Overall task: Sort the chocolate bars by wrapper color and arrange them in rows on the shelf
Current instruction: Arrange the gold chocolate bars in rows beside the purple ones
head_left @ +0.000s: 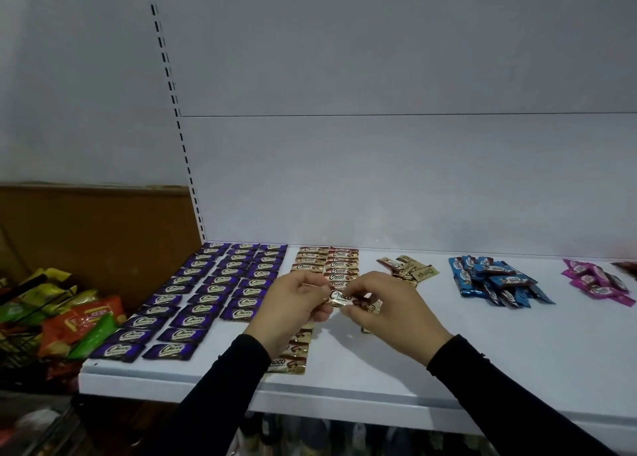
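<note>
Right now both hands are raised just above the white shelf (448, 369), pinching one small gold-and-brown wrapped chocolate bar (346, 299) between them. The left hand (293, 304), in a black sleeve, curls its fingers and thumb round the bar's left end; the right hand (389, 312), also black-sleeved, nips the right end with thumb and fingertips. The bar lies crosswise between the two hands, its "Choco" lettering facing up, and it hangs clear of the shelf.

Beneath and behind the hands run two columns of gold-and-brown wrapped bars (327, 264), laid flat from the back wall towards the front edge; the left column reappears below the left wrist and reaches nearly to the shelf's front lip. How far the right column reaches I cannot tell, since the hands cover it.

To the left, three tidy columns of purple-wrapped bars (193, 304) cover the shelf's left end, each bar flat with its label up. To the right, a loose little heap of pale gold wrapped bars (410, 269) sits near the back. Farther right lies a jumbled pile of blue-wrapped bars (496, 280), and beyond that a smaller pile of pink-wrapped bars (596, 280) near the right edge of view.

Off the shelf's left end, lower down, a dark wire basket holds green, orange and yellow snack bags (69, 314).
</note>
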A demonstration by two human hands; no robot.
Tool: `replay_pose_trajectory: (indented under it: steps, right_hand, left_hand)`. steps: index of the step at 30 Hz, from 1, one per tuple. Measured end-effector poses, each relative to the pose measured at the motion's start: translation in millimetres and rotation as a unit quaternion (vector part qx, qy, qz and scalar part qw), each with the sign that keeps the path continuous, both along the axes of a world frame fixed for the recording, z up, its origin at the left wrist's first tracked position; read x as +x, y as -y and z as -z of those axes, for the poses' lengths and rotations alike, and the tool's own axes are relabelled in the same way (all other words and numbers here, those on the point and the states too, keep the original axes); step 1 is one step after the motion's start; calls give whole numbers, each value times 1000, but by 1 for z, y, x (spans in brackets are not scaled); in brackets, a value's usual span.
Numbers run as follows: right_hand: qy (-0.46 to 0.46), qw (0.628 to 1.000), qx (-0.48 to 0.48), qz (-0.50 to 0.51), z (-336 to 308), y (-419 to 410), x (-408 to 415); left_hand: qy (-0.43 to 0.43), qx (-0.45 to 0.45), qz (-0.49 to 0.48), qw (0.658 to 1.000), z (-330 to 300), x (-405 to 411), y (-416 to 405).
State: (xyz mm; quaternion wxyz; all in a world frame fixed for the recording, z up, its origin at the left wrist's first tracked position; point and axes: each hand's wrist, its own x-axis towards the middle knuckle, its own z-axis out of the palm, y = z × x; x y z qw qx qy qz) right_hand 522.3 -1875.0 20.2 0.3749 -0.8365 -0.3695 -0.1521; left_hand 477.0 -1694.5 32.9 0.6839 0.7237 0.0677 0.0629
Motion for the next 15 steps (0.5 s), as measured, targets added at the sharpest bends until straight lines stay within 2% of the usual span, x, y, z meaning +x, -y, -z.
replay_pose_trajectory:
  steps: [1, 3, 5, 6, 10, 15]
  right_hand:
    - [-6, 1000, 5, 8, 1, 0, 1]
    - [-32, 999, 6, 23, 4, -1, 6]
    - [-58, 998, -21, 34, 8, -1, 12]
    - [-66, 996, -38, 38, 10, -1, 14]
    - [-82, 992, -82, 47, 13, -9, 21]
    - [-88, 990, -102, 44, 15, -22, 23]
  left_hand:
    - [6, 28, -9, 1000, 2, -1, -3]
    - [21, 159, -39, 986, 7, -4, -15]
    - [28, 298, -63, 952, 12, -12, -31]
    - [25, 336, -66, 939, 16, -16, -39]
    - [-1, 436, -29, 900, 29, -28, -64]
    - [23, 442, -34, 896, 35, -26, -68]
